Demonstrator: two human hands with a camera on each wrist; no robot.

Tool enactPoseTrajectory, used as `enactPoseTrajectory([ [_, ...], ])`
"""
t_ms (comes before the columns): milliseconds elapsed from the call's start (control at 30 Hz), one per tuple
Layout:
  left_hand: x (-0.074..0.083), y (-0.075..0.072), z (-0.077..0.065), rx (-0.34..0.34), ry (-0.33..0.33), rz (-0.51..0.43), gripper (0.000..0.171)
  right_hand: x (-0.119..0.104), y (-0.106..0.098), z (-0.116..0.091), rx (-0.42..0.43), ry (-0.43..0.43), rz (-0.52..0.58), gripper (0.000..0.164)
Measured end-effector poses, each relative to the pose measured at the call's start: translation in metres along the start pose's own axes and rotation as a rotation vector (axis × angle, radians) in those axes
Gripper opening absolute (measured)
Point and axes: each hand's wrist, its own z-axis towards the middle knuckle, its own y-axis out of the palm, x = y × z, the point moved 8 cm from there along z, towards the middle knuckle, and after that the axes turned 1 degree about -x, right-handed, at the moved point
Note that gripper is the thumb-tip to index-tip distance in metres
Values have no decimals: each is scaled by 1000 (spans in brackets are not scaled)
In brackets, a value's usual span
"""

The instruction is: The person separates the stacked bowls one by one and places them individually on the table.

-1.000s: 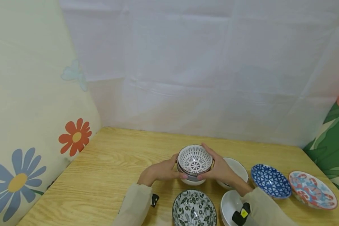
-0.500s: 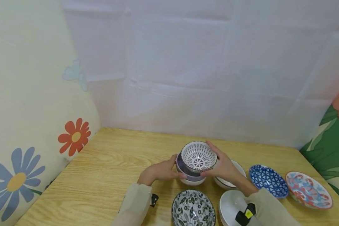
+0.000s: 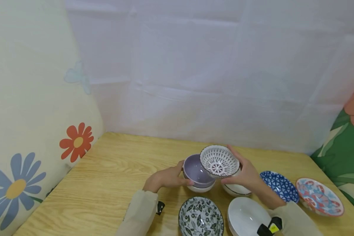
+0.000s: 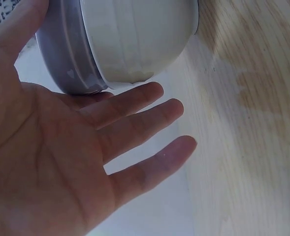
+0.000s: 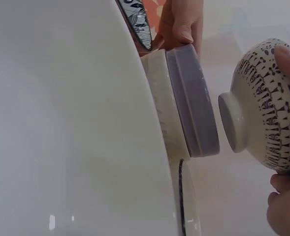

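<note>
My right hand (image 3: 246, 173) grips a small white bowl with a black dash pattern (image 3: 219, 160) by its rim and side, in the air. In the right wrist view that bowl's foot stands apart from a purple bowl (image 5: 193, 98). The purple bowl (image 3: 195, 171) sits in a white bowl (image 3: 201, 189) on the table. My left hand (image 3: 167, 178) holds the purple bowl's side between thumb and index finger. In the left wrist view, the other fingers of the left hand (image 4: 61, 157) stretch out beside the white bowl (image 4: 140, 39).
Near the front are a green floral bowl (image 3: 201, 216) and a plain white bowl (image 3: 247, 213). A dark-rimmed white bowl (image 3: 237, 190) is partly hidden behind my right hand. Farther right lie a blue-patterned dish (image 3: 279, 185) and a red-and-blue dish (image 3: 320, 196) on the wooden table (image 3: 106, 183).
My right hand has lifted the patterned bowl out of the purple bowl and moved it to the right, uncovering the purple inside. My left hand has stayed at the purple bowl.
</note>
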Motion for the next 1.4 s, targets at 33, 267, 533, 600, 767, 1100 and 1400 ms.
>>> enactPoseTrajectory([
  [33,0,0,0,-1,0,-1,95,0,-3,-3,12,13,-7,110],
  [267,-6,-3,-2,7,11,-15,96,0,-16,-22,57,54,18,111],
  [533,-14,-7,-7,2,23,-28,96,-4,-26,-38,87,39,-15,111],
  [600,-15,-8,-8,3,17,-27,96,-4,-27,-41,88,40,-12,111],
  [767,-18,-10,-11,1,14,-25,96,-1,-32,-50,103,53,-70,113],
  [1100,-22,-9,-13,4,6,-16,97,8,-45,-74,132,94,-105,110],
  [1400,-22,-8,-15,-2,-6,-26,98,19,-59,-99,175,102,-139,110],
])
